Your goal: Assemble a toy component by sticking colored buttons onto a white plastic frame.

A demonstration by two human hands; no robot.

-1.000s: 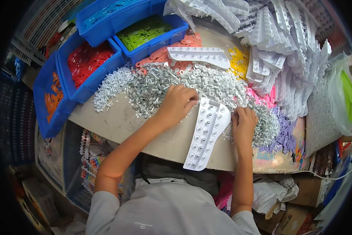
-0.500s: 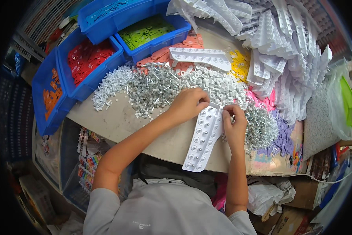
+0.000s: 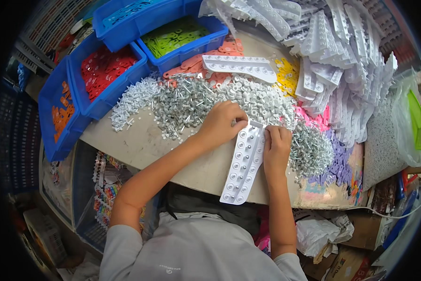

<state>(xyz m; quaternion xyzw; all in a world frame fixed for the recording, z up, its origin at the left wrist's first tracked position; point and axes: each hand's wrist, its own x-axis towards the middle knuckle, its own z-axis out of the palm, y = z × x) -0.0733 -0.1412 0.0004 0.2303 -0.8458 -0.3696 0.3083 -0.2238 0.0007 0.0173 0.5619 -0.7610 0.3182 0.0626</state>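
Note:
A long white plastic strip [image 3: 242, 171] lies aslant on the table before me, its lower end near the front edge. Round sockets line both sides, with a row of metal pins down its middle. At its upper left corner, my left hand [image 3: 223, 122] has thumb and forefinger pinched together; what they hold is hidden. My right hand [image 3: 278, 147] is closed at the upper right edge, fingertips bent over the rim, and anything in them is too small to make out. Beyond my hands are heaps of small white caps [image 3: 262, 100] and metal pins [image 3: 184, 103].
Blue bins [image 3: 121, 91] of coloured plastic pieces stand at the far left. Many white strips [image 3: 332, 51] are piled at the far right. More metal pins [image 3: 311, 150] and purple pieces [image 3: 336, 164] lie right of my right hand. Another white strip [image 3: 241, 68] lies behind the caps.
My right hand has shifted slightly left and closer against the strip's edge, its fingers bending further down. The strip has slid a little away from me. My left hand has moved slightly.

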